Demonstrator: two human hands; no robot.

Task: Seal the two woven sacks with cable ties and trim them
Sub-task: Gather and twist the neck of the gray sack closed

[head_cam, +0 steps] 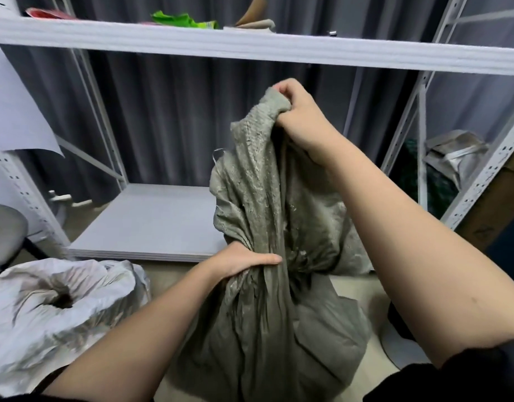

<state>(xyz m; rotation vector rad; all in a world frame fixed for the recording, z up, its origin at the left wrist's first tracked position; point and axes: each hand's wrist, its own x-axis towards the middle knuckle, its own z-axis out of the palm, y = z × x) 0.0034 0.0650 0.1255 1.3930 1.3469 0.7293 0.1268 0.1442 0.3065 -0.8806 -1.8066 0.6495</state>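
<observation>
A grey-green woven sack [267, 329] stands on the floor in the middle of the head view, its loose top pulled upward. My right hand [300, 114] grips the top edge of the sack's mouth high up. My left hand [242, 261] squeezes the gathered neck lower down, fingers wrapped round the bunched fabric. A white woven sack [55, 309] sits at the lower left, its mouth bunched inward to a dark hole. No cable tie or cutter shows.
A white metal rack stands behind, with a top shelf [250, 47] and a low shelf board [160, 221]. A grey stool [4, 230] is at the left edge. Another grey bag [453, 152] lies on the right rack. Grey curtains hang behind.
</observation>
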